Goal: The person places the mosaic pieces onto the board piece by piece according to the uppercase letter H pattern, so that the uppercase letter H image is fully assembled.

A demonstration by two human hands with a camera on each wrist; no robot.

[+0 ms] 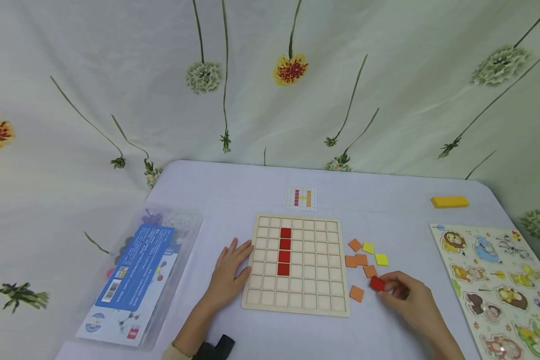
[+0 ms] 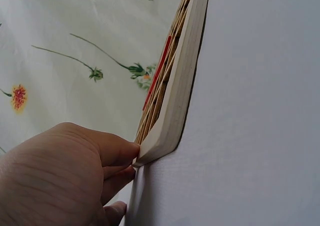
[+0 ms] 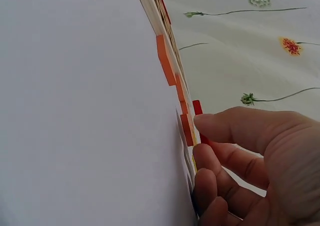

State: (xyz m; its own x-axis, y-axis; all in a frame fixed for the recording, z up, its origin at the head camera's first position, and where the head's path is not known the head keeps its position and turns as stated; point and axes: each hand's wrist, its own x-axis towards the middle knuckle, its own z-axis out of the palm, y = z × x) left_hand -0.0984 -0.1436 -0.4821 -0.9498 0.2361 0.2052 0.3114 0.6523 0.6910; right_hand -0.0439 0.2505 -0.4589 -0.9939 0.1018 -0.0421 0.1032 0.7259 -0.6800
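Observation:
A wooden grid board (image 1: 297,301) lies mid-table with several red square tiles (image 1: 285,256) in one column. My left hand (image 1: 228,276) rests flat on the table, its fingertips touching the board's left edge; the left wrist view shows the fingers (image 2: 117,151) at the board's corner. Between thumb and fingers, my right hand (image 1: 407,299) pinches a red tile (image 1: 377,283), held beside the loose tiles right of the board. Those are several orange tiles (image 1: 356,293) and two yellow tiles (image 1: 381,259). In the right wrist view the red tile (image 3: 197,107) is partly hidden by the thumb.
A small pattern card (image 1: 300,198) lies behind the board. On the left is a clear plastic case (image 1: 155,320) with a blue label. An animal puzzle board (image 1: 490,285) lies at the right, with a yellow block (image 1: 450,202) behind it. A black object (image 1: 216,347) sits at the left wrist.

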